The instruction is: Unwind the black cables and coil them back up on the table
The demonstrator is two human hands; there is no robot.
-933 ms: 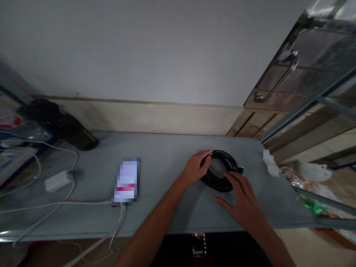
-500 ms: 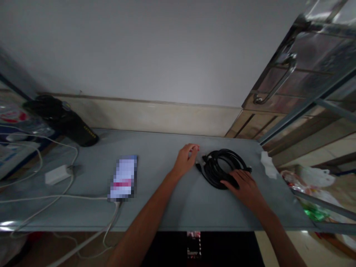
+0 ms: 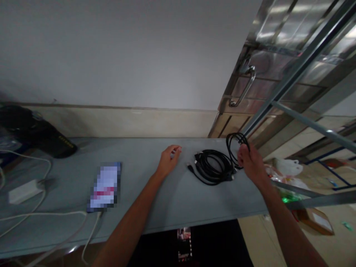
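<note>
A coil of black cable (image 3: pixel 213 168) lies on the grey table (image 3: pixel 155 193) right of centre. My right hand (image 3: pixel 249 161) is closed on a few loops of that cable and holds them raised at the coil's right side. My left hand (image 3: pixel 168 161) rests on the table left of the coil, fingers curled with something small and pale at the fingertips that I cannot make out. A loose plug end of the cable points toward the left hand.
A phone (image 3: pixel 105 186) lies screen up on the left with a white cord plugged in. A white charger (image 3: pixel 20 191) and white wires sit at the far left, a black bottle (image 3: pixel 41 135) lies at the back left. A metal door (image 3: pixel 278 74) stands at right.
My right hand went from lying flat on the coil to gripping some loops and lifting them at the right. My left hand drew away leftward from the coil. The view swung right.
</note>
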